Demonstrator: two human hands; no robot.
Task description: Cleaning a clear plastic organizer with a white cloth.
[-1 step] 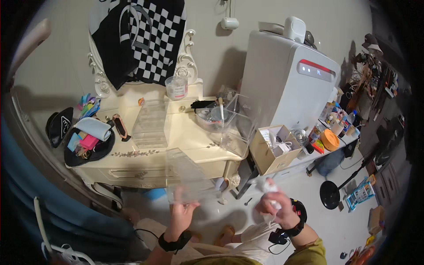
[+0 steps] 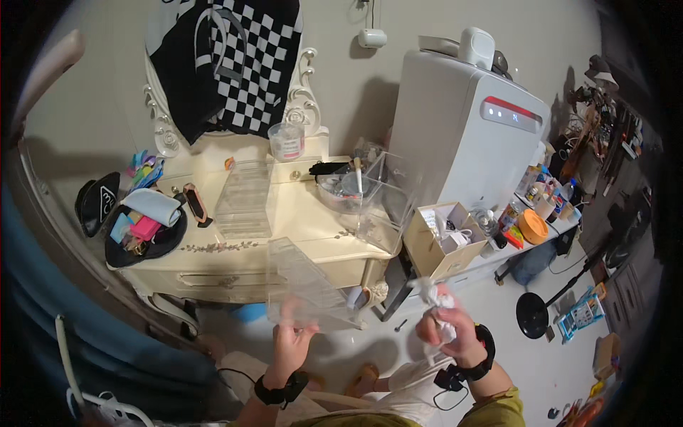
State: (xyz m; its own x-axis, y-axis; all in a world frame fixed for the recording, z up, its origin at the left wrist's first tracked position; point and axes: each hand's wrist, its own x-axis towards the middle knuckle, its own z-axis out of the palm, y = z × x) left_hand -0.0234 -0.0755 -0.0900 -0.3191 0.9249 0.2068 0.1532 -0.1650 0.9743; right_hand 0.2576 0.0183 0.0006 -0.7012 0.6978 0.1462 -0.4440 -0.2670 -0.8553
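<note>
A clear plastic tiered stand [image 2: 306, 285] is tilted in front of the dressing table, held at its lower edge by my left hand [image 2: 293, 341], thumb and fingers closed on it. To the right and apart from the stand, my right hand [image 2: 455, 331] is wrapped around a crumpled white tissue [image 2: 442, 317]. A loose end of the tissue sticks up past the fingers. Another clear stepped stand [image 2: 245, 199] rests on the cream dressing table [image 2: 302, 220]. Beside it, toward the right, are a clear bowl [image 2: 334, 199] with a brush [image 2: 358, 174] and a clear divided box [image 2: 384, 206].
A black hat [image 2: 171, 242] full of small items and a dark-framed pink block [image 2: 196, 203] occupy the table's left side. A plastic tub [image 2: 287, 142] stands at the back. Rightward are a cream box [image 2: 442, 249], a tall white appliance [image 2: 455, 135] and an orange bowl [image 2: 532, 226].
My right hand has shifted slightly and the tissue in it bunches differently, with its loose end more visible. The stand in my left hand has hardly moved.
</note>
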